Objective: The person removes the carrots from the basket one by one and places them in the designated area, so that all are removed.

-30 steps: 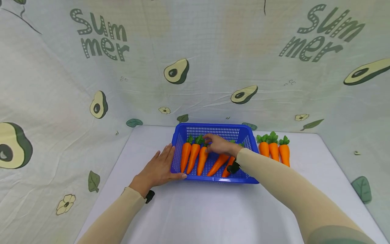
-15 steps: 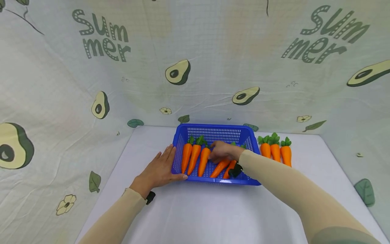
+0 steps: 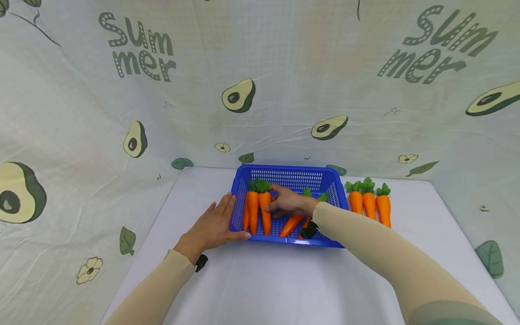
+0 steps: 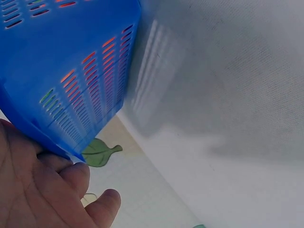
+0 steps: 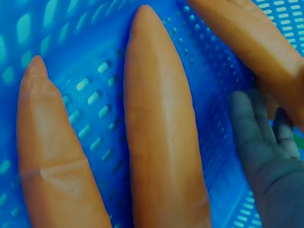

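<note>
A blue plastic basket [image 3: 289, 240] holds several orange carrots with green leafy tops. My left hand [image 3: 214, 224] rests against its front left corner, fingers straight along the left side and thumb at the front rim. Inside the basket, my right hand [image 3: 286, 201] touches a carrot [image 3: 265, 212] from the right with its extended fingers. That carrot lies close beside another carrot [image 3: 253, 210], which overlaps one at the left wall. In the right wrist view, the fingers [image 5: 244, 118] reach alongside a carrot [image 5: 266, 47]. More carrots [image 3: 290, 225] lie under my right wrist, partly hidden.
To the right of the basket, several loose carrots [image 3: 369, 203] lie on the white table [image 3: 260, 284], partly behind my right sleeve. A cloth printed with avocados [image 3: 238, 95] hangs behind and at the sides.
My right hand dips between the carrots, then moves left against them. The carrots on the left side slide leftward and bunch together. My left hand stays at the basket corner.
</note>
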The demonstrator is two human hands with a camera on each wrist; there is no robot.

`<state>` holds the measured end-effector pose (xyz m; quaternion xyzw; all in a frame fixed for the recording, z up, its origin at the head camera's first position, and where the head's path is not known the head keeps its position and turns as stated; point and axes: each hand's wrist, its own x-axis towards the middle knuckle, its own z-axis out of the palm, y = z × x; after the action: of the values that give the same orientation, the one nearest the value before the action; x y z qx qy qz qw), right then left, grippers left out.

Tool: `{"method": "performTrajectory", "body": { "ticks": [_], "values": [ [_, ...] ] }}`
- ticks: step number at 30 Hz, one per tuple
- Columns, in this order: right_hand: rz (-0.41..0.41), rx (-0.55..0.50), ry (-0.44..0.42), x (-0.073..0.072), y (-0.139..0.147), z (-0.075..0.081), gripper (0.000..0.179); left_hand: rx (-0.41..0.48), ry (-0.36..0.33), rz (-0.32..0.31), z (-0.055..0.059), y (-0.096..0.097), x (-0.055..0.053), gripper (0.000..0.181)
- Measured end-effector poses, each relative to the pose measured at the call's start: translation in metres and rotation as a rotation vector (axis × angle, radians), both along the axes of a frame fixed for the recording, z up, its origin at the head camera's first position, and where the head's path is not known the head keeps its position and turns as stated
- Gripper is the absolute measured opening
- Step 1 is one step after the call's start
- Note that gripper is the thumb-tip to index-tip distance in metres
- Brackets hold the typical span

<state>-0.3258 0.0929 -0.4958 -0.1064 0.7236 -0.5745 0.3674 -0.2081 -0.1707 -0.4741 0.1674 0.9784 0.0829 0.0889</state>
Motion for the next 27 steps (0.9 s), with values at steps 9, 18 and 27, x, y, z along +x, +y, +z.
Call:
{"method": "performTrajectory", "body": {
  "ticks": [9, 18, 27],
  "values": [
    [-0.094, -0.034, 0.120, 0.002, 0.020, 0.020, 0.076, 0.027, -0.003, 0.005, -0.004, -0.002, 0.002, 0.132],
    [-0.127, 0.072, 0.234, 0.017, 0.044, 0.043, 0.076, 0.036, -0.002, 0.010, -0.004, -0.001, 0.005, 0.132],
    [-0.196, 0.157, 0.380, 0.028, 0.074, 0.063, 0.077, 0.040, 0.013, 0.005, -0.004, 0.000, 0.003, 0.133]
  ]
}}
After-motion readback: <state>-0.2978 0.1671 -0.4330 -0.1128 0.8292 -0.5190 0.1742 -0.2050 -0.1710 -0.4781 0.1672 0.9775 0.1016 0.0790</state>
